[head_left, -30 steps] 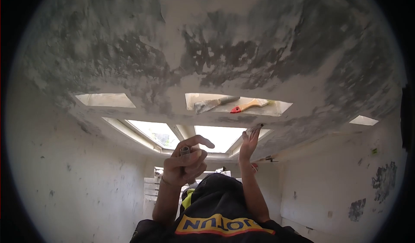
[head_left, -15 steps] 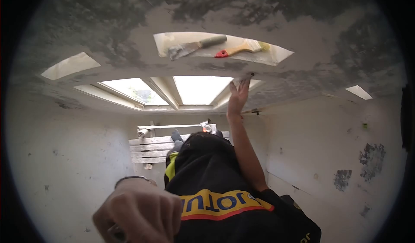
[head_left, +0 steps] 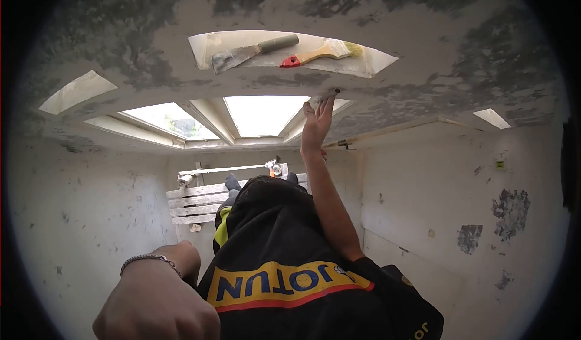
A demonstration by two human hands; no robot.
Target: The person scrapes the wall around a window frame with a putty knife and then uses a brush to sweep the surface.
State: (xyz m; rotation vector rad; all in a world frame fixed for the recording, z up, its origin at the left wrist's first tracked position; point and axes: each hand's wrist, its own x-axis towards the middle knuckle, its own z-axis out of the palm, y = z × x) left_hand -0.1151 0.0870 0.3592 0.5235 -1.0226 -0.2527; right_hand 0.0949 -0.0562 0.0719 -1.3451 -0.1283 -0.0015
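Observation:
My right hand (head_left: 317,128) reaches up at the end of a raised bare arm. Its fingers are stretched out, tips right at the patchy grey and white surface (head_left: 260,89), beside a small dark round spot. My left hand (head_left: 160,316) is large in the lower left, close to the camera, fingers curled into a fist. What it holds, if anything, is hidden. A chain bracelet (head_left: 150,258) circles that wrist. Above the right hand, a putty knife (head_left: 254,51) and a paintbrush (head_left: 324,53) with a red handle end lie in a pale panel-like recess (head_left: 203,46).
Bright windows (head_left: 266,115) with pale frames sit in the middle. Below them is a slatted white bench (head_left: 196,204) with small items on it, near my feet (head_left: 232,183). White walls with grey patches (head_left: 511,213) stand on both sides. My black shirt (head_left: 266,231) fills the lower middle.
The view has shifted, so the scene sits further left and higher. My left fist has turned and dropped lower left, showing its back and the bracelet. My right hand stays at the surface.

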